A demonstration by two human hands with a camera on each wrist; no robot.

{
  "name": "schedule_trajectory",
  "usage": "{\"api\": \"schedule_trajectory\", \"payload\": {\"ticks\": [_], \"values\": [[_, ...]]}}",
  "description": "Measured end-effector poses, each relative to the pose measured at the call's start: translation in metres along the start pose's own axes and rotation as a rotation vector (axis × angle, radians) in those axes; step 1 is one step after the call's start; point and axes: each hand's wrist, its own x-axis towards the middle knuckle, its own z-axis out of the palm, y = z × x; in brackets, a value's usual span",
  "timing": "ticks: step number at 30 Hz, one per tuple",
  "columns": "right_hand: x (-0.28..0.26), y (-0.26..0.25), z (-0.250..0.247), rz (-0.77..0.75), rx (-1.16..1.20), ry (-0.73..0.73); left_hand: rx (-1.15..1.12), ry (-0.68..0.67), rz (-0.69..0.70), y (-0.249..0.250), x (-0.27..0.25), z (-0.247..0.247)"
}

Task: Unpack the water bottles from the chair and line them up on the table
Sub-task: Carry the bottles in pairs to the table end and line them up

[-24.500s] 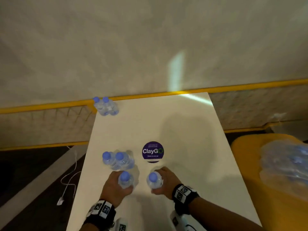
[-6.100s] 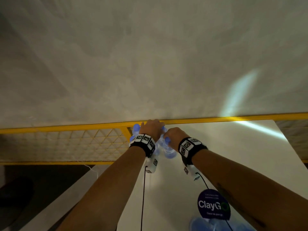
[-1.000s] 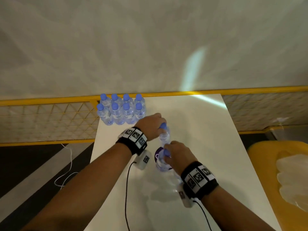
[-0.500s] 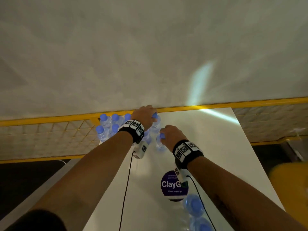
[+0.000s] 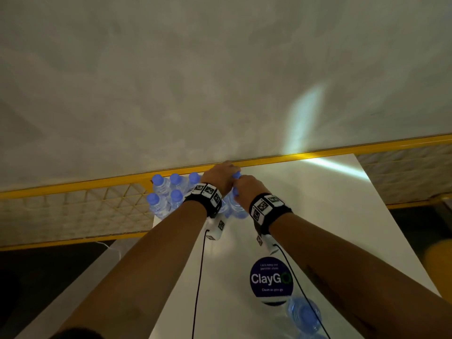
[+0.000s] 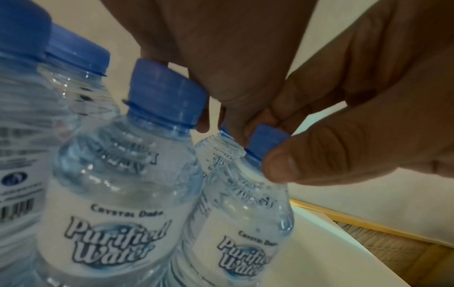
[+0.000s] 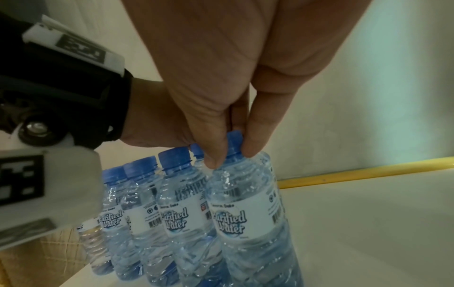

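Several clear water bottles with blue caps [image 5: 168, 194] stand grouped at the far left corner of the white table [image 5: 330, 206]. My left hand [image 5: 223, 172] pinches the cap of a bottle [image 6: 245, 223] at the right end of the back row. My right hand [image 5: 241, 189] pinches the cap of another bottle [image 7: 250, 213] just in front of it, at the right end of the near row [image 7: 176, 213]. Both held bottles stand upright against their neighbours. Their bases are hidden. Two more bottles [image 5: 304, 314] show at the near edge.
A yellow rail [image 5: 367, 143] with mesh below runs along the table's far edge, in front of a pale wall. A round purple ClayGo sticker [image 5: 270, 278] marks the table's middle. Something yellow and blurred [image 5: 440, 255] shows at the right edge. Cables trail from both wristbands.
Both hands have carried a bottle each from the table's middle to the far left group. In the last half second they closed in beside the rows.
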Motion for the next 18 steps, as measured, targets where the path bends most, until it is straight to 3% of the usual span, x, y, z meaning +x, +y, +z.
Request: {"api": "schedule_trajectory", "payload": {"ticks": [9,11,15,18], "values": [[-0.020,0.003,-0.007,0.048,0.096,-0.014,-0.004,0.005,-0.050,0.005,-0.018,-0.011],[-0.043,0.011,-0.011,0.066,0.089,-0.002,-0.027,0.127,-0.050,0.009,-0.035,-0.017],[-0.116,0.036,-0.017,0.056,0.158,-0.053,-0.111,0.390,0.091,0.034,-0.086,-0.013],[-0.186,0.057,-0.020,0.066,0.176,-0.131,-0.191,0.364,0.226,0.074,-0.133,0.004]]}}
